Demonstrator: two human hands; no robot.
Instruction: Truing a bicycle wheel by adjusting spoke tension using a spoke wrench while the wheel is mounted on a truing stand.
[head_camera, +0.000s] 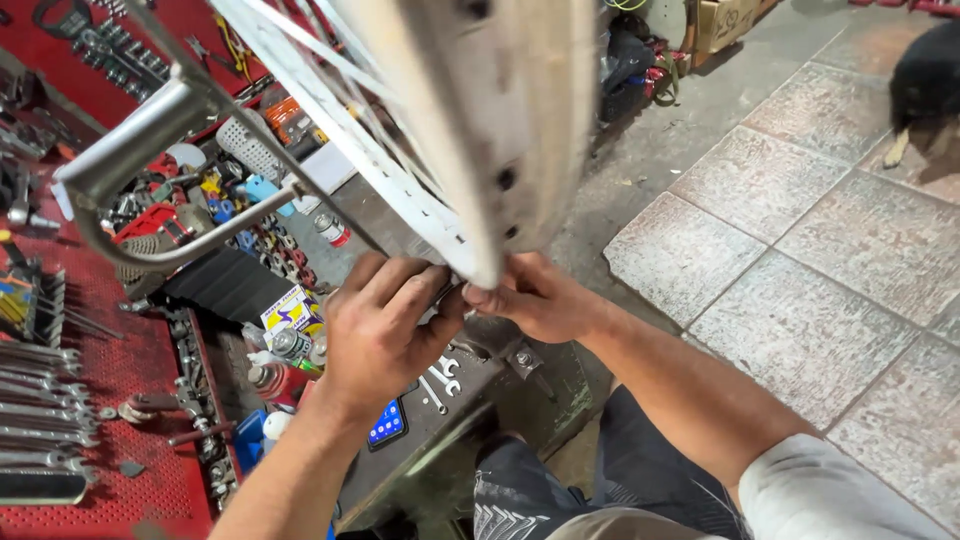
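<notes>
Pale spoked wheel rim (500, 120), both hands at its lower edge

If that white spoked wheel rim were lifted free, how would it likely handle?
The wheel rim looks rigid, a hoop braced by thin spokes, so probably stiff and light for its size. Being round, it would likely roll. Both hands pinch its lower edge.
</notes>
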